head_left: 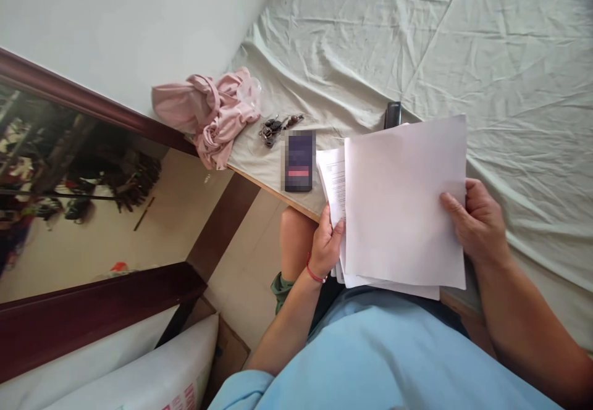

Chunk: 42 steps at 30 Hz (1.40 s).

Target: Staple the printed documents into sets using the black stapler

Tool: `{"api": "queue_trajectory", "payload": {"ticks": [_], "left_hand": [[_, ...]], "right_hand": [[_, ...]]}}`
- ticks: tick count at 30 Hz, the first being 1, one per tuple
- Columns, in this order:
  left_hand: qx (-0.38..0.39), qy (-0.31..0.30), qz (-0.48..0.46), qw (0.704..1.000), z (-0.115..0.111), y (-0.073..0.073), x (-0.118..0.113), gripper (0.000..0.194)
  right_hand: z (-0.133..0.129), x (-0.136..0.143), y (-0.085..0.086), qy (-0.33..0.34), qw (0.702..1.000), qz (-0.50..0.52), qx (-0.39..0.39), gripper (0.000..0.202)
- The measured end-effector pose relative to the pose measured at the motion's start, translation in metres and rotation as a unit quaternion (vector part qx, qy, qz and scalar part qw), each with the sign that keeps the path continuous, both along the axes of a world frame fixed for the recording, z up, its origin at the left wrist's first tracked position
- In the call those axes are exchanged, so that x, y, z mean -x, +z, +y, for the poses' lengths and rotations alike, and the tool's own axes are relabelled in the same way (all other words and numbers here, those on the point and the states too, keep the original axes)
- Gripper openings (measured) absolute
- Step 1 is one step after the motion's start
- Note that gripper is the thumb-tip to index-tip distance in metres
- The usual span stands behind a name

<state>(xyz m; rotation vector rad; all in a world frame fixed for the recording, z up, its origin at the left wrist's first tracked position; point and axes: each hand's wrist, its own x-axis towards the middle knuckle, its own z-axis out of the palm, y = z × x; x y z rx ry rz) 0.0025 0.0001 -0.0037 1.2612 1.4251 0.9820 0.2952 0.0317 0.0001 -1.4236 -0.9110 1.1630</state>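
Observation:
A blank white sheet of paper (403,206) faces up over a stack of printed papers (332,175) just above my lap. My right hand (482,221) grips the blank sheet at its right edge, thumb on top and fingers behind. On the other side, my left hand (327,243), with a red string bracelet at the wrist, is closed on the left edge of the printed papers. Lines of small text show on the part that sticks out; the rest is hidden under the blank sheet.
On the pale cloth (523,101) lie a phone (300,160), keys (271,131), a pink garment (220,110) and a black object (393,113) partly behind the papers. A dark-framed mirror (152,237) stands at left, above a white sack (171,367).

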Motion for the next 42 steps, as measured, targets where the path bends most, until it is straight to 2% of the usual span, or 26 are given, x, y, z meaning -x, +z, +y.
{"api": "queue_trajectory", "payload": {"ticks": [6, 10, 14, 20, 24, 30, 33, 40, 42], "left_hand": [[0.021, -0.014, -0.061, 0.998, 0.0, -0.003, 0.002, 0.054], [0.025, 0.017, -0.043, 0.999, -0.001, -0.007, 0.004, 0.05], [0.024, 0.041, -0.03, 0.998, -0.002, -0.008, 0.005, 0.051], [0.029, 0.041, -0.031, 0.998, -0.001, 0.0, 0.004, 0.061], [0.056, 0.005, -0.036, 0.998, -0.001, 0.008, 0.001, 0.056], [0.083, -0.01, -0.011, 0.996, -0.007, 0.02, -0.004, 0.054], [0.099, -0.017, -0.041, 0.994, -0.014, 0.021, -0.006, 0.053], [0.123, 0.044, -0.098, 0.987, -0.025, 0.012, -0.012, 0.048], [0.122, 0.049, -0.097, 0.987, -0.026, 0.014, -0.013, 0.047]], "right_hand": [[-0.002, 0.0, -0.001, 0.044, 0.997, -0.064, -0.018, 0.041], [-0.004, 0.0, 0.0, 0.075, 0.99, -0.122, -0.016, 0.036], [-0.006, 0.001, -0.003, 0.094, 0.986, -0.135, -0.012, 0.035], [-0.007, 0.0, -0.007, 0.099, 0.982, -0.159, -0.024, 0.034], [-0.007, 0.0, -0.007, 0.104, 0.978, -0.18, -0.027, 0.035], [-0.005, 0.003, -0.002, 0.085, 0.969, -0.223, -0.064, 0.029], [-0.004, 0.004, 0.002, 0.081, 0.953, -0.278, -0.094, 0.023], [0.004, 0.004, -0.005, 0.056, 0.882, -0.423, -0.199, 0.017], [0.005, 0.003, -0.008, 0.042, 0.879, -0.434, -0.196, 0.016]]}}
